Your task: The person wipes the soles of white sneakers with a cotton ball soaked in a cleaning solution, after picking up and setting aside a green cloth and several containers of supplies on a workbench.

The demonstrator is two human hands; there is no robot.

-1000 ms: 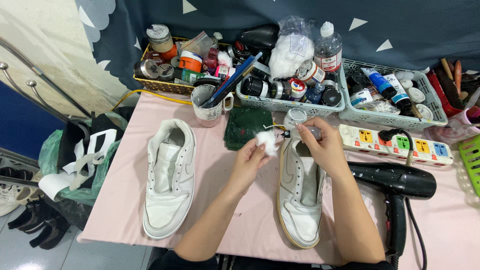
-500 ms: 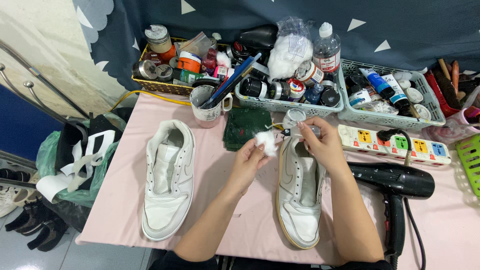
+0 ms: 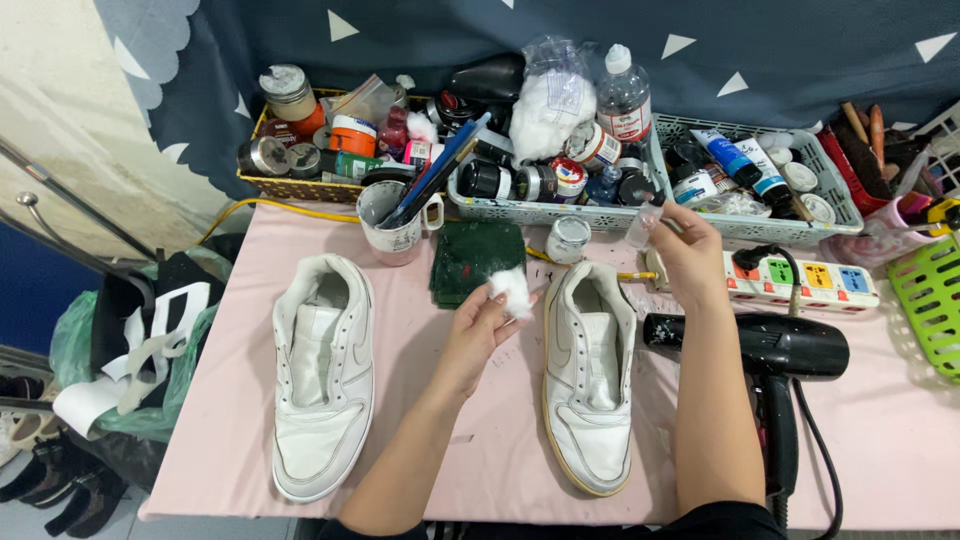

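Note:
My left hand [image 3: 478,330] pinches a white cotton ball [image 3: 512,289] above the pink table, between the two shoes. My right hand [image 3: 688,252] is raised at the back right and holds a small clear bottle [image 3: 643,226] tilted toward the baskets. A white sneaker [image 3: 588,372] lies just right of my left hand, under my right forearm. A second white sneaker [image 3: 323,367] lies to the left. A small open jar [image 3: 568,239] stands behind the right sneaker, near the bottle.
A dark green cloth [image 3: 477,260] and a mug of brushes [image 3: 393,221] sit behind the shoes. Baskets of jars and bottles [image 3: 720,170] line the back. A black hair dryer [image 3: 775,352] and a power strip [image 3: 800,280] lie right. A green basket [image 3: 930,300] stands at the far right.
My right hand has drawn away from the cotton ball, rightward and back, with the small bottle. My left hand still holds the cotton ball, slightly lower.

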